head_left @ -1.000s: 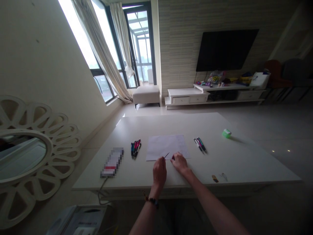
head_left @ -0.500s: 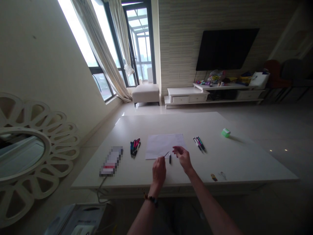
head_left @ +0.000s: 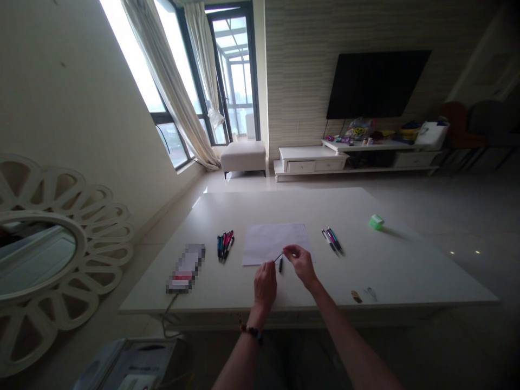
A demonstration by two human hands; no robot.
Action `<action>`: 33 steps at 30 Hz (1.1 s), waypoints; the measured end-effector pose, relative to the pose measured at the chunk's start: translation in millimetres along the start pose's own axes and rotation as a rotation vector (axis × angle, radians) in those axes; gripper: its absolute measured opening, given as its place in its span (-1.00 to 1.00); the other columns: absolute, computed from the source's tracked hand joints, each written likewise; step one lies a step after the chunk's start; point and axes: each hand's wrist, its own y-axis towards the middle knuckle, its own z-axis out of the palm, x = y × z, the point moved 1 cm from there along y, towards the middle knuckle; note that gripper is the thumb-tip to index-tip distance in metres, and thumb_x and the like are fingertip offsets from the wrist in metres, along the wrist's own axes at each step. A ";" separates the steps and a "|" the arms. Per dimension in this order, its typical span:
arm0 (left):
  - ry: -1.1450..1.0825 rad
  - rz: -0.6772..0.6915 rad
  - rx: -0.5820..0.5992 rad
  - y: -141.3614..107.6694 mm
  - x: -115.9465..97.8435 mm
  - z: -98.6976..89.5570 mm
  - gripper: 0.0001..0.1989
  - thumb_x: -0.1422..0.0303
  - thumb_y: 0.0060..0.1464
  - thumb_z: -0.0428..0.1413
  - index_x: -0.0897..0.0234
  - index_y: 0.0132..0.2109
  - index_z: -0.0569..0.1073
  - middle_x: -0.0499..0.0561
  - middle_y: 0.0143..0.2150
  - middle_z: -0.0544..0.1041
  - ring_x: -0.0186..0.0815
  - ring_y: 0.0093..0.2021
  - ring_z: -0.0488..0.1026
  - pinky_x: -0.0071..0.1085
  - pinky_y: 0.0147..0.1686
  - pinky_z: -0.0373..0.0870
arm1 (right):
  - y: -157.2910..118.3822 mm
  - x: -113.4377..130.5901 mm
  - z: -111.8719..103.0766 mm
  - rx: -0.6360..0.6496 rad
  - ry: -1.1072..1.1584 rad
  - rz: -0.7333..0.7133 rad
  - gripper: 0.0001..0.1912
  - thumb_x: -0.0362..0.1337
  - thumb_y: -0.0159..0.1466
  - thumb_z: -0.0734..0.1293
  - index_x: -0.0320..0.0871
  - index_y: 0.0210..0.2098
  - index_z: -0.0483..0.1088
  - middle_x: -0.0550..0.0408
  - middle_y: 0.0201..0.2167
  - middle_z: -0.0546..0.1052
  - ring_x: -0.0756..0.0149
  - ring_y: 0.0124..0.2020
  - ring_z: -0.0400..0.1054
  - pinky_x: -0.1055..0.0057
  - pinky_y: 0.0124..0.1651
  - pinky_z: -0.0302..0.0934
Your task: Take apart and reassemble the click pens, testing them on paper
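My left hand [head_left: 265, 287] sits just above the near edge of the white table [head_left: 390, 271], pinching a thin dark pen refill [head_left: 278, 258] that points up and to the right. My right hand [head_left: 298, 264] is raised close by, its fingertips at the refill's upper end; I cannot tell if they grip it. A short black pen part [head_left: 280, 264] lies on the table just below those fingertips. Both hands are at the near edge of a white paper sheet [head_left: 272, 244].
A bunch of coloured pens [head_left: 225, 246] lies left of the paper, and a smaller bunch [head_left: 332, 240] lies right of it. Further out are a blurred packet [head_left: 186, 268], a green block [head_left: 376, 221] and small bits [head_left: 356, 296]. A round white-framed mirror [head_left: 36, 254] stands left of the table.
The black pen part, at my right fingers a second ago, now lies on the table. My right hand has lifted off the table and closed in on the refill's upper end.
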 end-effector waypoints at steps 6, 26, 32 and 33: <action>0.005 0.000 0.004 -0.2 0.7 0.7 -0.76 0.35 0.22 -0.22 0.23 -0.25 0.32 0.01 -0.37 0.40 -0.33 -0.35 0.36 -0.40 -0.31 0.27 | -0.2 0.1 -2.6 -0.039 0.009 -0.007 -0.63 -0.01 0.04 0.36 -0.21 -0.36 0.43 -0.02 -0.41 0.53 0.28 -0.38 0.40 0.35 -0.28 0.29; 0.028 0.009 -0.052 -0.3 3.7 4.4 -0.78 0.39 0.22 -0.20 0.25 -0.30 0.31 -0.02 -0.39 0.41 -0.37 -0.35 0.38 -0.43 -0.30 0.30 | 6.5 -36.4 4.7 0.094 -0.966 0.304 -0.75 -0.11 0.08 0.30 -0.19 -0.48 0.44 -0.15 -0.40 0.56 0.15 -0.31 0.45 0.42 -0.35 0.20; 0.048 -0.003 -0.034 -0.8 3.7 4.5 -0.77 0.38 0.23 -0.22 0.24 -0.33 0.28 -0.03 -0.42 0.38 -0.36 -0.39 0.35 -0.42 -0.34 0.28 | 14.1 -27.5 -2.3 0.019 -0.604 0.221 -0.72 -0.12 0.14 0.22 -0.20 -0.50 0.40 -0.04 -0.53 0.55 0.29 -0.53 0.43 0.50 -0.50 0.20; 0.046 0.000 -0.033 -0.7 3.1 4.2 -0.77 0.38 0.23 -0.22 0.24 -0.33 0.28 -0.03 -0.42 0.38 -0.36 -0.39 0.35 -0.43 -0.35 0.27 | 13.1 -24.6 -6.1 -0.016 -0.478 0.193 -0.66 -0.06 0.16 0.19 -0.20 -0.48 0.39 0.00 -0.56 0.54 0.33 -0.60 0.39 0.50 -0.55 0.18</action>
